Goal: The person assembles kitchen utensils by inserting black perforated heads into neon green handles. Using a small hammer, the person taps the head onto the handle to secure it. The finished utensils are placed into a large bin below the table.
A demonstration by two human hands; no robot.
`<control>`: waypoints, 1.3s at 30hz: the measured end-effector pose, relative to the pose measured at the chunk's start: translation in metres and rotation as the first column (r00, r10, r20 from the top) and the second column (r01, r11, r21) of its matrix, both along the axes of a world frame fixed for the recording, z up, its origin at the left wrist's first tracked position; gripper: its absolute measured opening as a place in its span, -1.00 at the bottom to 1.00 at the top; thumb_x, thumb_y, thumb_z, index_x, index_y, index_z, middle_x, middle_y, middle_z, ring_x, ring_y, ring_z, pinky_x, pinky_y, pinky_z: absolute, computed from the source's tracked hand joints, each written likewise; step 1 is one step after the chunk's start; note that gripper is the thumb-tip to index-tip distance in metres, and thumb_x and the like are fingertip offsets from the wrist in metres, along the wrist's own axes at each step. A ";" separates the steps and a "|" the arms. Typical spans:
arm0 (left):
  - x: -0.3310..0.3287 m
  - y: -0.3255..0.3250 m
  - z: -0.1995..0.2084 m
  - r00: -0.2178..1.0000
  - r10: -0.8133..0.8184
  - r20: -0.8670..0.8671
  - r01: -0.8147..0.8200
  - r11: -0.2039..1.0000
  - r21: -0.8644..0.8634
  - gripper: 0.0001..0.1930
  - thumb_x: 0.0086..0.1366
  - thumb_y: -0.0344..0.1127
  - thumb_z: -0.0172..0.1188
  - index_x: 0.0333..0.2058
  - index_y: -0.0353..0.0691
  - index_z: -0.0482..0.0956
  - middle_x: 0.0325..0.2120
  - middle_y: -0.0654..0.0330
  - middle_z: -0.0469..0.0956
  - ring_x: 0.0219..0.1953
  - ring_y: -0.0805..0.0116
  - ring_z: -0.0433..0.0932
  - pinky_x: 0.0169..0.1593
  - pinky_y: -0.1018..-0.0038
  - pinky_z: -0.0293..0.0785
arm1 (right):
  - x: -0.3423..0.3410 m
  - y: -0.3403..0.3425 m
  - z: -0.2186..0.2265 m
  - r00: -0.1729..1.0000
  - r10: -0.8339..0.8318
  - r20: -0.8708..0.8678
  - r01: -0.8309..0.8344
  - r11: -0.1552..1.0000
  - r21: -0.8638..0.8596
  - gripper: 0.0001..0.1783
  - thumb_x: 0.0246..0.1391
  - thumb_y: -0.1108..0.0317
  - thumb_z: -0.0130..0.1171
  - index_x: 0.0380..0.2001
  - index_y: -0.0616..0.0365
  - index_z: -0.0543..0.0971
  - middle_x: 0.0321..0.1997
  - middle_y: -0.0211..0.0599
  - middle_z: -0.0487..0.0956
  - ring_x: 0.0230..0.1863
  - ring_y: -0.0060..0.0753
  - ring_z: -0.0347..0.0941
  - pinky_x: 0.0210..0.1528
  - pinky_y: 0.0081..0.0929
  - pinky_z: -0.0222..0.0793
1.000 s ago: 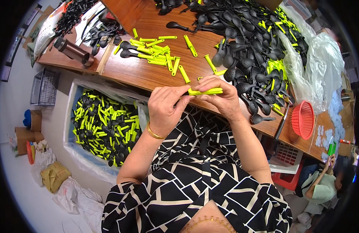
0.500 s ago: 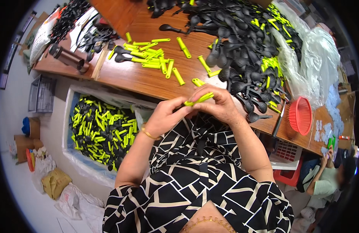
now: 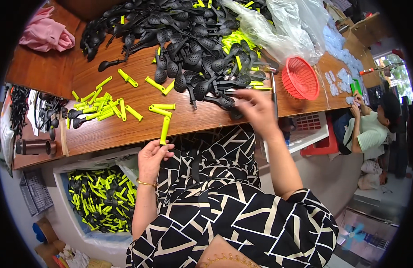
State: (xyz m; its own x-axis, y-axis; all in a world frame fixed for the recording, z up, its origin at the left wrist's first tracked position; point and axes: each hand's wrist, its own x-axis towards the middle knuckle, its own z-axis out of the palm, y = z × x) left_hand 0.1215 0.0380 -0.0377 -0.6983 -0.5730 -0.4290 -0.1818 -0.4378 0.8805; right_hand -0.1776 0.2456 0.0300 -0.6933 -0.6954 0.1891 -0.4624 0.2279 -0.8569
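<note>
My left hand [image 3: 153, 157] pinches a yellow-green plastic handle piece [image 3: 164, 129] upright at the near edge of the wooden table [image 3: 126, 129]. Over the edge of a big pile of black slotted spoon heads [image 3: 193, 49], my right hand [image 3: 256, 108] reaches with fingers spread; it is blurred, and I cannot tell whether it grips one. More yellow-green handle pieces [image 3: 103, 109] lie scattered on the table left of centre.
A red plastic basket [image 3: 300, 80] and clear plastic bags [image 3: 287, 27] sit at the table's right. A bin of finished black-and-green pieces [image 3: 101, 201] stands below on my left. A pink cloth [image 3: 45, 33] lies far left. Another person [image 3: 372, 129] sits at the right.
My hands were together on one green piece in front of my chest. Now they are apart: the left keeps a green piece, the right has reached out to the black pile.
</note>
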 end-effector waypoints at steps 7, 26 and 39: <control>-0.008 -0.012 0.002 0.991 0.012 0.136 -0.015 1.000 0.023 -0.72 0.43 -0.26 0.28 -0.07 -0.40 0.64 -0.23 0.02 0.74 -0.40 0.38 0.72 -0.36 0.57 0.50 | -0.081 0.095 -0.035 0.875 -0.244 -0.417 0.423 0.805 0.416 -0.56 0.13 0.20 0.32 0.02 0.22 0.62 -0.10 0.06 0.67 -0.09 0.03 0.64 0.03 -0.15 0.51; 0.011 -0.033 0.000 0.997 0.057 -0.058 -0.034 0.940 0.339 -0.74 0.42 -0.30 0.28 -0.09 -0.41 0.64 -0.23 -0.06 0.73 -0.28 0.26 0.76 -0.25 0.47 0.71 | 0.075 -0.061 0.010 0.837 0.509 -0.201 -0.503 0.860 0.080 -0.53 0.07 0.62 0.33 0.09 0.09 0.65 -0.18 -0.16 0.68 -0.20 -0.18 0.64 -0.16 -0.40 0.54; 0.012 -0.037 0.004 1.000 0.019 -0.005 -0.017 0.945 0.326 -0.75 0.44 -0.31 0.25 -0.10 -0.43 0.64 -0.26 -0.06 0.73 -0.30 0.29 0.75 -0.24 0.48 0.71 | 0.081 -0.074 0.005 0.848 0.448 -0.282 -0.459 0.888 0.031 -0.54 0.07 0.60 0.34 0.07 0.03 0.67 -0.22 -0.21 0.67 -0.26 -0.19 0.64 -0.19 -0.39 0.54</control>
